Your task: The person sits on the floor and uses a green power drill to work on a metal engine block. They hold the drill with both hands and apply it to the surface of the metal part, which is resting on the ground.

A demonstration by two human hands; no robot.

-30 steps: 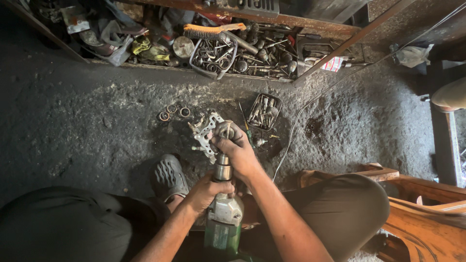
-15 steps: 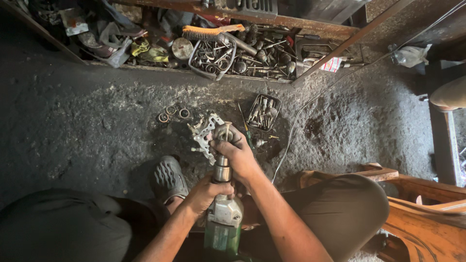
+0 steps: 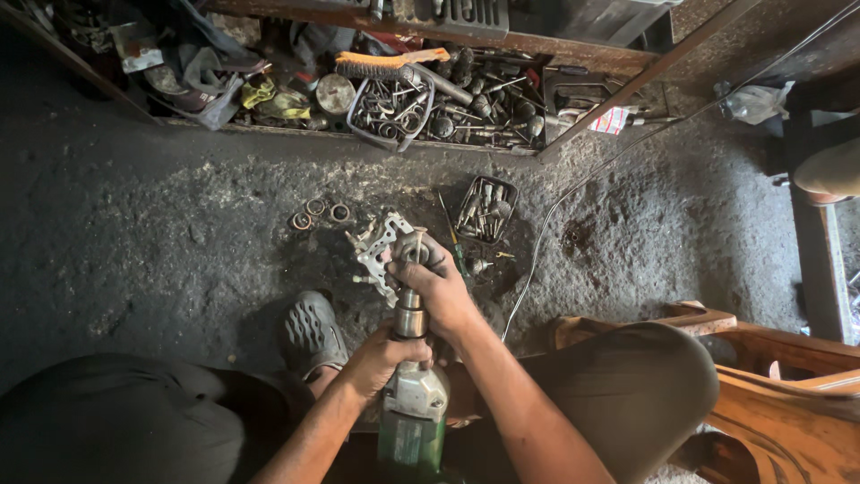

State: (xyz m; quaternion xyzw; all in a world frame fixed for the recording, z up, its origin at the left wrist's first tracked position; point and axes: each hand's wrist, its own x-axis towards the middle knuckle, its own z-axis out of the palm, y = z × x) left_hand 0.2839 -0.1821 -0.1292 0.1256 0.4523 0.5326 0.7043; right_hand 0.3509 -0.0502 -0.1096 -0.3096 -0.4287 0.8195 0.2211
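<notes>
the right hand was wrapped over the front end of a power tool, fingers curled tight round the socket end where it met a pale metal casting lying on the gritty floor; that grip looked meant to keep the tool's nose seated and steady on the part. the left hand clasped the tool's silver neck just behind, fingers closed about it, probably bearing the weight and holding the line straight. the green body of the tool ran back between the knees.

just left of the left-hand fingers sat a grey perforated shoe, planted near the casting. beyond the right fingertips lay a small black tray of bits and a screwdriver, near enough to reach. up and left of the fingers, three copper rings lay side by side on the floor. well beyond, a cluttered shelf held a wire brush and loose tools.
</notes>
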